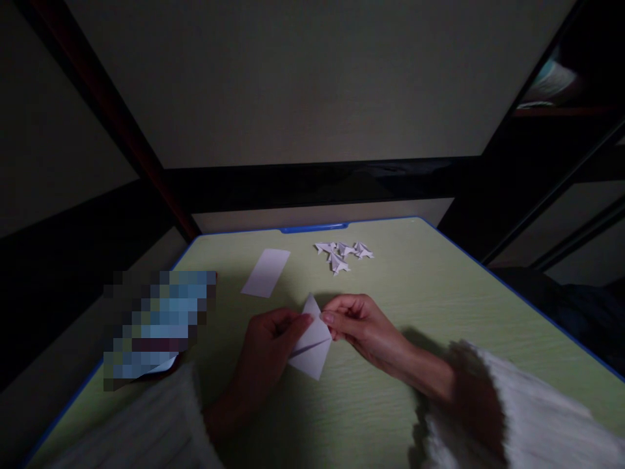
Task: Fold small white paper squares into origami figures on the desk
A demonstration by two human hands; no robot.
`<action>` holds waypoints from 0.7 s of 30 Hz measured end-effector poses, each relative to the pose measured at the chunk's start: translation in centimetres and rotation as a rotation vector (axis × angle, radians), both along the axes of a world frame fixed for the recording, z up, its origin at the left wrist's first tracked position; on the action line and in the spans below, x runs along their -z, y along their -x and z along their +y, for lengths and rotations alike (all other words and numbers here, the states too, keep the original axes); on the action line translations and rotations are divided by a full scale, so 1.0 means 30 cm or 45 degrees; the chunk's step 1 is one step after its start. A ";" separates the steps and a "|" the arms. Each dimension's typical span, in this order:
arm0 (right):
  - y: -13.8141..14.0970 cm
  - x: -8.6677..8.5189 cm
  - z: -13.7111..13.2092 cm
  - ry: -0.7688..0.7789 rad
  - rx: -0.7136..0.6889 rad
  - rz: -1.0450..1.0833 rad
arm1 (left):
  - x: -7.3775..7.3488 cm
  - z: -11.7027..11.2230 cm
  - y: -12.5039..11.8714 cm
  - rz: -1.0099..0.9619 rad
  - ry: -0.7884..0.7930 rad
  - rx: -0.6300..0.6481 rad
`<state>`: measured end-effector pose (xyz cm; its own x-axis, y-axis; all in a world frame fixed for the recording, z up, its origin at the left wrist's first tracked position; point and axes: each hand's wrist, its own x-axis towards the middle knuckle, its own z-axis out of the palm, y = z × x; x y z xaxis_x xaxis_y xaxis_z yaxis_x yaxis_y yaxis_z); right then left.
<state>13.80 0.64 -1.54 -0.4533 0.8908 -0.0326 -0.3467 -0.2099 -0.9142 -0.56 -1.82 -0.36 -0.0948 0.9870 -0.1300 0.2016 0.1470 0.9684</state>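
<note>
Between my hands, above the near half of the table, is a folded white paper [314, 358] with a pointed top and a crease across its lower part. My left hand [271, 342] grips its left side, thumb lying on the front face. On the right edge, my right hand [364, 326] pinches the paper between thumb and fingers. Fingertips behind the sheet are hidden. Beyond my hands lie several small folded paper figures [338, 262], grouped close together. A flat white paper strip [266, 272] rests to their left.
The pale green table [439, 293] has a blue rim with a blue handle piece [315, 228] at its far edge. A device with a blurred-out screen [161, 326] is at the left. Dark-framed panels [317, 85] stand behind the table.
</note>
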 end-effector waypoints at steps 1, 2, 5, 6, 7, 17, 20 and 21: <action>0.003 -0.006 -0.004 -0.005 0.024 -0.001 | -0.002 0.003 0.001 0.004 -0.007 -0.028; 0.006 -0.014 -0.009 -0.008 0.050 0.000 | -0.003 0.005 0.001 0.006 -0.016 -0.054; 0.014 -0.031 -0.022 -0.044 0.084 -0.037 | -0.006 0.010 0.002 0.008 -0.042 -0.114; 0.016 -0.033 -0.025 -0.060 0.099 -0.071 | -0.006 0.011 0.002 0.006 -0.049 -0.130; 0.018 -0.033 -0.027 -0.075 0.116 -0.110 | -0.006 0.010 0.002 0.006 -0.055 -0.146; 0.023 -0.031 -0.027 -0.012 0.221 -0.290 | -0.015 0.001 -0.007 0.055 -0.122 -0.170; 0.022 -0.042 -0.030 -0.029 0.223 -0.291 | -0.014 -0.002 -0.008 0.077 -0.131 -0.154; 0.021 -0.042 -0.029 -0.035 0.235 -0.295 | -0.012 -0.003 -0.008 0.079 -0.133 -0.147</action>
